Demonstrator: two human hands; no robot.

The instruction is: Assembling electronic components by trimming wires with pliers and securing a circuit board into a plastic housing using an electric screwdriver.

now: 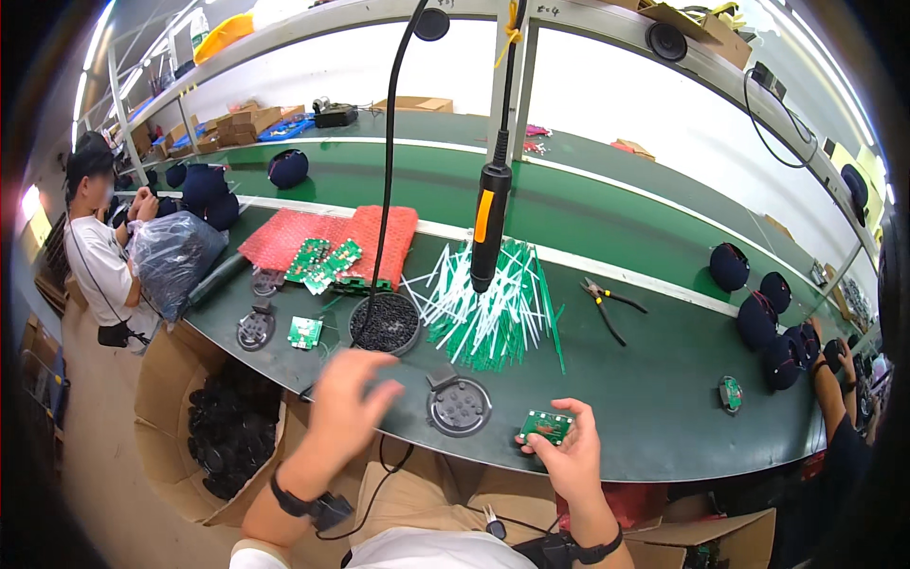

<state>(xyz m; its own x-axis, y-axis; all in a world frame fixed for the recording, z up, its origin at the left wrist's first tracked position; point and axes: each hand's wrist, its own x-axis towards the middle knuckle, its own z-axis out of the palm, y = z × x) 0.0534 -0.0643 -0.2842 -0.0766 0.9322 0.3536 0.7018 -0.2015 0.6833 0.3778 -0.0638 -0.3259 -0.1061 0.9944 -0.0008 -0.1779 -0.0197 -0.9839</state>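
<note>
Hands are hanging apart in the head view, each doing something different. The left hand [349, 406] is hovering near the front edge of a dark green-topped bench [673, 408], fingers spread and apparently gripping nothing (motion blur is softening its outline). The right hand [572, 453] is pinching a small rectangular green circuit board [547, 428] between thumb and fingers just over the bench edge, holding it near its rim, which is leaving most of its face uncovered.

Between them, a round black plastic housing [459, 408] is lying studded side up, probably so either hand can reach it. Farther back, a round dark dish [413, 343] is keeping many tiny black pieces gathered, and a loose heap of thin white and green strips [488, 318] is spreading beside it. A black-and-orange powered screwdriver [489, 228] is dangling upright from overhead, presumably to save bench space. Red bubble-wrap sheets [284, 235] are lying beneath more green boards [332, 266], likely cushioning them, while yellow-and-black pliers [601, 296] are resting to the right.
</note>
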